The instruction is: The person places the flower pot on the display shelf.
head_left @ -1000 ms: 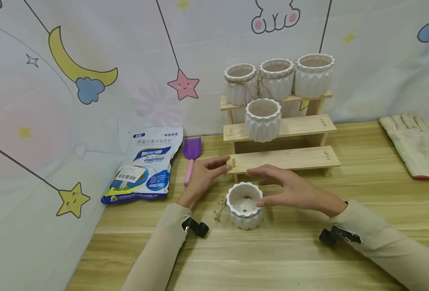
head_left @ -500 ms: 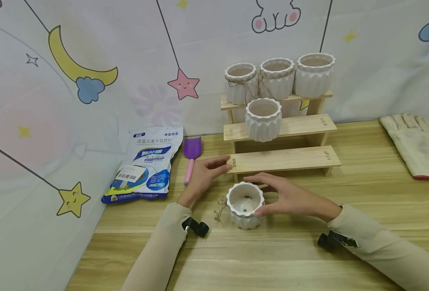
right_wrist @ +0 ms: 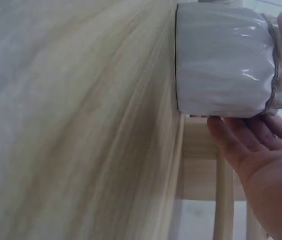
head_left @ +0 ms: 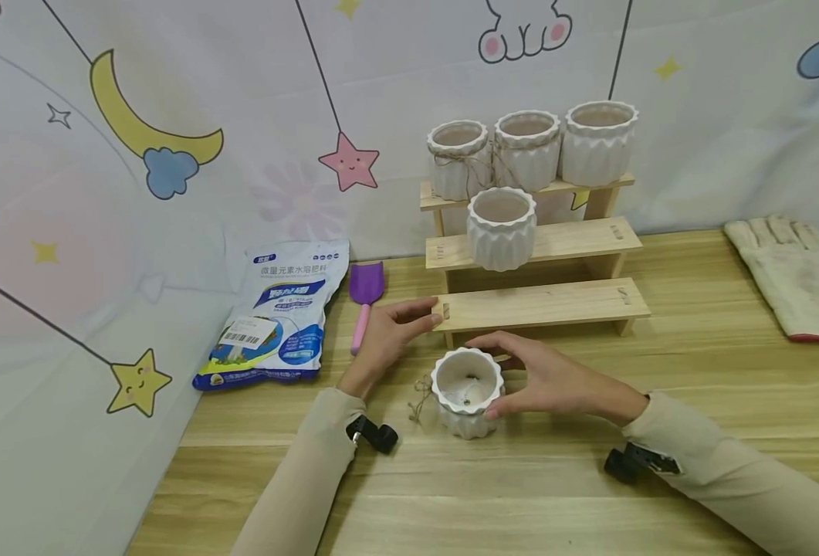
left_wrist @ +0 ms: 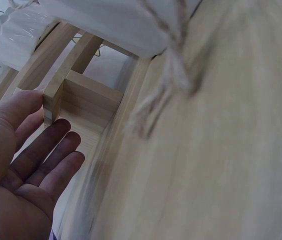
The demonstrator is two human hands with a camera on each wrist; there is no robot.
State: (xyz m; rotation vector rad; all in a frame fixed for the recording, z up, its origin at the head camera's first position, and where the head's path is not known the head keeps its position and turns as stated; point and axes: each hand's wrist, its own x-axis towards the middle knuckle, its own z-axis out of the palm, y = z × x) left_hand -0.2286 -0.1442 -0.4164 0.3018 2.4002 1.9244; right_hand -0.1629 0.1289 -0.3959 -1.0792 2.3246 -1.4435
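Note:
A white fluted flower pot (head_left: 466,417) with a scalloped rim stands upright on the table, twine tied under its rim. My right hand (head_left: 555,378) grips its right side, thumb by the front rim and fingers behind; the right wrist view shows the fingers (right_wrist: 251,132) along the pot's wall. A three-tier wooden plant stand (head_left: 548,303) is behind the pot. With thumb and index finger, my left hand (head_left: 390,340) pinches the left end of its lowest board (left_wrist: 52,102). The other left fingers (left_wrist: 56,162) extend below that board.
Three white pots (head_left: 529,166) line the top tier, and a single pot (head_left: 502,239) sits on the middle one. Left of the stand lie a purple toy shovel (head_left: 367,286) and a fertilizer bag (head_left: 291,301). A work glove (head_left: 794,282) rests at the far right.
My right hand has moved in slightly left and down, closing round the pot's right side. The left hand keeps its place on the stand.

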